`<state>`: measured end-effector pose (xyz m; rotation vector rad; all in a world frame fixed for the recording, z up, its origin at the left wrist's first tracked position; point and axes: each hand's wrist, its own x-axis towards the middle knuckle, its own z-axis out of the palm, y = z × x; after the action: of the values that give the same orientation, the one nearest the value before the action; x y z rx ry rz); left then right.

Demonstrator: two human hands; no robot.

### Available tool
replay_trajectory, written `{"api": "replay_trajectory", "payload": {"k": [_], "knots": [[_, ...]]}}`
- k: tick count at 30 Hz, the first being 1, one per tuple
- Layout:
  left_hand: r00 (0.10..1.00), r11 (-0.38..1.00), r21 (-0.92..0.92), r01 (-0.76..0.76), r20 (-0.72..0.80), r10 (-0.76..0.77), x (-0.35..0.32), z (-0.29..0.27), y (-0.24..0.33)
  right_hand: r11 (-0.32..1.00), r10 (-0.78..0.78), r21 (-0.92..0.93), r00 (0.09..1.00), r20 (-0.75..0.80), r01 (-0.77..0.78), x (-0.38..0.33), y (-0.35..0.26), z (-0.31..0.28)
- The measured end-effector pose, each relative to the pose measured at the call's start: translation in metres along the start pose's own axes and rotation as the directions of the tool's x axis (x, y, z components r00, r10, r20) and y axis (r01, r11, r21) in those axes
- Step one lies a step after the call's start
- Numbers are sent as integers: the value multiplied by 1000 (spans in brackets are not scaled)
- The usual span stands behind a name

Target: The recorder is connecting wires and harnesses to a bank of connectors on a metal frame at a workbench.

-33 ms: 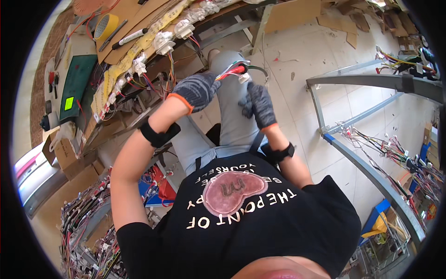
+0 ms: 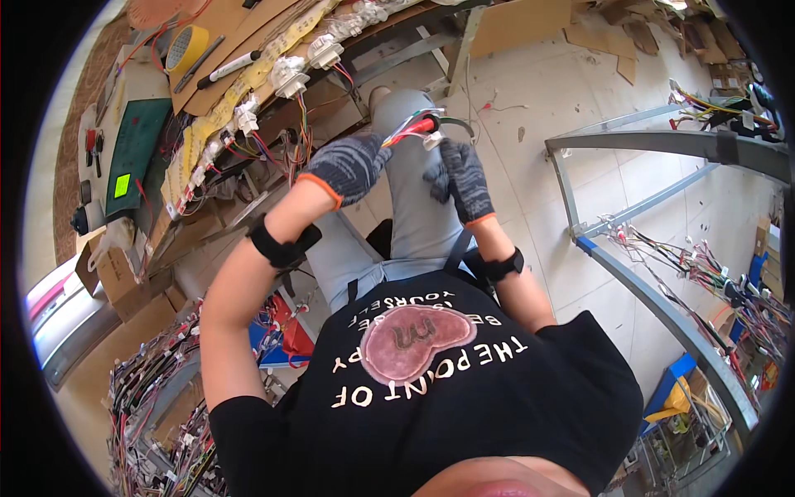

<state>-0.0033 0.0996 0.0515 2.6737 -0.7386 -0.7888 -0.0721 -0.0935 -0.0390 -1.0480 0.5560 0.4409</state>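
In my left hand (image 2: 352,168), gloved in grey knit with an orange cuff, a bundle of thin coloured wires (image 2: 403,132) is gripped above my knee. Red, white and other wires run out to the right, with a red sleeve (image 2: 421,127) and a black band round them. A small white connector (image 2: 431,141) hangs at the bundle's end. From there a dark strip that looks like tape (image 2: 460,123) curves toward my right hand (image 2: 464,182). That hand, in a matching glove, is closed by the strip's end; its fingertips are partly hidden.
A workbench at the upper left carries a row of white connectors (image 2: 288,76), a yellow tape roll (image 2: 187,51), a marker (image 2: 230,69) and a green mat (image 2: 132,153). A metal frame (image 2: 662,147) stands on the right. Wire harnesses (image 2: 157,389) hang at the lower left.
My right hand has shifted slightly upward and left, nearer the white connector. The wire bundle stays in my left hand, almost in place.
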Motion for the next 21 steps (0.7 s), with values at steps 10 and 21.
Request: {"api": "replay_trajectory", "payload": {"k": [10, 21], "knots": [[959, 896, -442, 32, -239, -153, -12, 53, -10, 663, -689, -249, 706, 165, 706, 7, -52, 51], [956, 971, -215, 104, -246, -157, -11, 60, 2, 141, -629, -892, 735, 253, 428, 53, -60, 80]]}}
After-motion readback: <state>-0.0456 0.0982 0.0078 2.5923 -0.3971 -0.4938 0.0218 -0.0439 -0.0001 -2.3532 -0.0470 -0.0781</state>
